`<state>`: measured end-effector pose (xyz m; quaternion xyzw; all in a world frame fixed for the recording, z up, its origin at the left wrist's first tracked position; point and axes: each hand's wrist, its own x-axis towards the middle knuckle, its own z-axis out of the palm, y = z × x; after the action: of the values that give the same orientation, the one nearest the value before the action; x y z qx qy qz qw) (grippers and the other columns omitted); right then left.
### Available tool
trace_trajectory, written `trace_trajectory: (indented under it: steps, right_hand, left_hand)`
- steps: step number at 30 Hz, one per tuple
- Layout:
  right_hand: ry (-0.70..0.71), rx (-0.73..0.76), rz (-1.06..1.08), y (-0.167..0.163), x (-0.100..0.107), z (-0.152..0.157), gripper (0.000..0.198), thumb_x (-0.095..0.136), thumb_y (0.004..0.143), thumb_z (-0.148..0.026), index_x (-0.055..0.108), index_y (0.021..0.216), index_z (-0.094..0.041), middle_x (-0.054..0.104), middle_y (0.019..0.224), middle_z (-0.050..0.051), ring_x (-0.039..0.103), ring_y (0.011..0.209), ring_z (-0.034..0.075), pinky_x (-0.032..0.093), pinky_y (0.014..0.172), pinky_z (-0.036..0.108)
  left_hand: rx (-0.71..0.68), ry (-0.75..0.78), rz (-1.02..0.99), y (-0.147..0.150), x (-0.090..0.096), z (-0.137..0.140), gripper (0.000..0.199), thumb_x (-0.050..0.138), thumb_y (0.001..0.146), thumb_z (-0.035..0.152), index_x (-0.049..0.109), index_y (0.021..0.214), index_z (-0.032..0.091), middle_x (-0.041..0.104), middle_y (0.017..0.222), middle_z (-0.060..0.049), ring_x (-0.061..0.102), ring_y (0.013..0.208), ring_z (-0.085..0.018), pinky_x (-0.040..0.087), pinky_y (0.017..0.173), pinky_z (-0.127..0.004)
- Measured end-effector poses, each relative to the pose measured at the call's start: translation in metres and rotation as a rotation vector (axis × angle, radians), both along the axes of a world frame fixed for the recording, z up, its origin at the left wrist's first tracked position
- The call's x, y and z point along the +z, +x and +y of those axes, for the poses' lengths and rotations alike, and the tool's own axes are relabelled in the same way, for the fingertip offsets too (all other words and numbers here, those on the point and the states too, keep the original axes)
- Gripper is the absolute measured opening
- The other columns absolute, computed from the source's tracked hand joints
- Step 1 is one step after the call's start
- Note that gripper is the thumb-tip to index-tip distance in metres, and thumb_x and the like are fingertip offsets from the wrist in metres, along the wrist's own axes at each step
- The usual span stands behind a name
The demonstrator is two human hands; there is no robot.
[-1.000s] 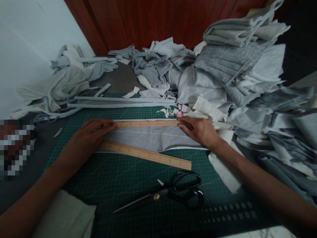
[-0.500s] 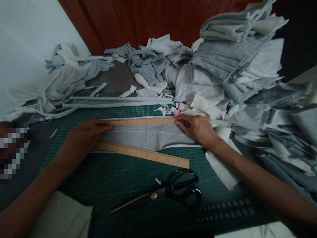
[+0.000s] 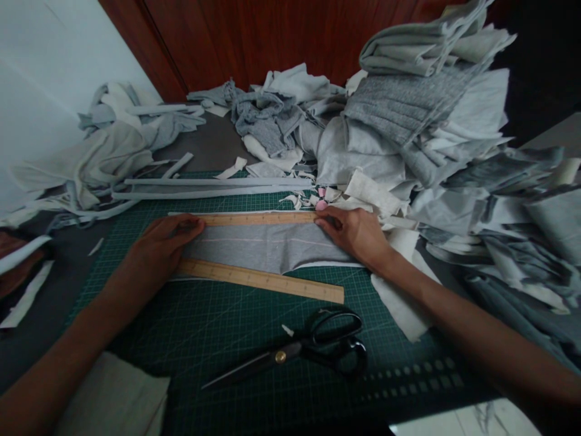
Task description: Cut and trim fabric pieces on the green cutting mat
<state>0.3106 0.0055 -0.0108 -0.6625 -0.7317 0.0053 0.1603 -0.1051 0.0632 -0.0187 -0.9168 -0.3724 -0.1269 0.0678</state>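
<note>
A grey fabric piece (image 3: 258, 245) with pale edges and a faint pink line lies flat on the green cutting mat (image 3: 218, 327). Along its far edge runs a yellow-tan measuring tape (image 3: 261, 218), stretched between my two hands. My left hand (image 3: 166, 245) is closed in a pinch at the tape's left part. With thumb and forefinger, my right hand (image 3: 351, 233) pinches its right end. A second tape length slants from under my left hand toward the lower right; the hand hides whether both join. Black-handled scissors (image 3: 290, 351) rest nearer me on the mat.
Heaped grey and white fabric (image 3: 381, 133) fills the back and right side. Another cloth pile (image 3: 104, 145) lies at the back left. Long pale strips (image 3: 218, 188) and small pink scraps (image 3: 321, 198) are beyond the tape. A folded cloth (image 3: 113, 393) lies near my left forearm.
The whole view has shifted slightly, so things sit a little further left. Both hands keep their hold on the tape over the grey fabric, and the scissors stay where they were.
</note>
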Motion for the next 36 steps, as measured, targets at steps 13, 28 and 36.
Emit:
trace_trajectory:
  steps: [13,28,36]
  right_hand:
    - [0.026,-0.056,-0.015,-0.006,-0.003,-0.002,0.038,0.055,0.102,-0.048,0.077,0.126,-0.029,0.078,0.075,0.007,0.064,0.058,0.019,0.030,0.056,0.032]
    - [-0.005,-0.075,-0.012,-0.009,-0.005,0.000,0.040,0.050,0.105,-0.046,0.076,0.130,-0.030,0.077,0.075,0.008,0.064,0.060,0.020,0.033,0.057,0.034]
    - [-0.003,0.553,0.043,0.002,0.008,-0.011,0.043,0.034,0.112,-0.040,0.071,0.121,-0.020,0.078,0.091,0.006,0.066,0.070,0.016,0.043,0.063,0.032]
  left_hand:
    - [0.062,-0.042,-0.065,0.003,0.001,-0.001,0.046,0.033,0.103,0.017,0.063,0.138,0.023,0.063,0.139,-0.012,0.062,0.129,-0.029,0.053,0.112,-0.052]
    - [0.042,-0.089,-0.046,-0.004,0.001,0.003,0.049,0.039,0.105,0.025,0.050,0.153,0.027,0.058,0.144,-0.013,0.058,0.132,-0.033,0.050,0.113,-0.057]
    - [0.041,-0.147,-0.032,0.011,0.011,-0.016,0.049,0.035,0.108,0.032,0.049,0.153,0.018,0.052,0.153,-0.015,0.051,0.141,-0.033,0.042,0.122,-0.057]
